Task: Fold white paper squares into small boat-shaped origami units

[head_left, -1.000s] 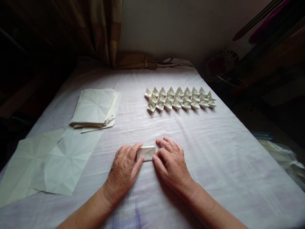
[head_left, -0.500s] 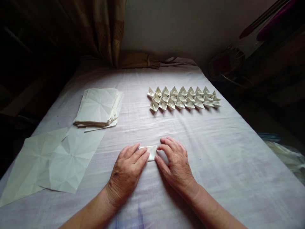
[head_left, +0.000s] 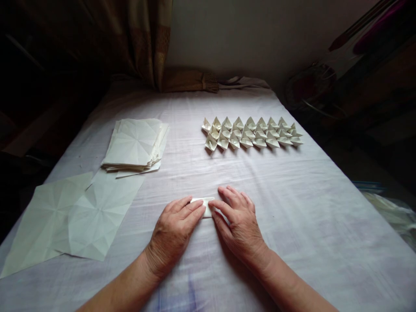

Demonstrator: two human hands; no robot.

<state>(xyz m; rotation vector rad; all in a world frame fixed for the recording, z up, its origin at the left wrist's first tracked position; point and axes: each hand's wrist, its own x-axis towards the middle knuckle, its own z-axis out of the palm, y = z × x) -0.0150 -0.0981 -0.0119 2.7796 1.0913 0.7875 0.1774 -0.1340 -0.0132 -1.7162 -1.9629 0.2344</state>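
A small folded strip of white paper [head_left: 207, 211] lies flat on the cloth between my hands. My left hand [head_left: 173, 225] is closed over its left end, pressing it down with fingers close together; the thumb is hidden beneath. At the right end, my right hand [head_left: 238, 216] has its index fingertip on top of the paper and its thumb by the near right edge, while the other fingers extend past it over the cloth.
Left of my hands are a stack of creased paper squares [head_left: 131, 143] and two loose creased sheets [head_left: 97, 212] [head_left: 42, 221]. Beyond my right hand, rows of pointed folded paper pieces [head_left: 250, 134] stand on the cloth-covered surface [head_left: 312, 208]. A curtain [head_left: 159, 47] hangs at the back.
My right index finger has moved left, from the strip's right edge onto its upper face. My left hand still presses the left end.
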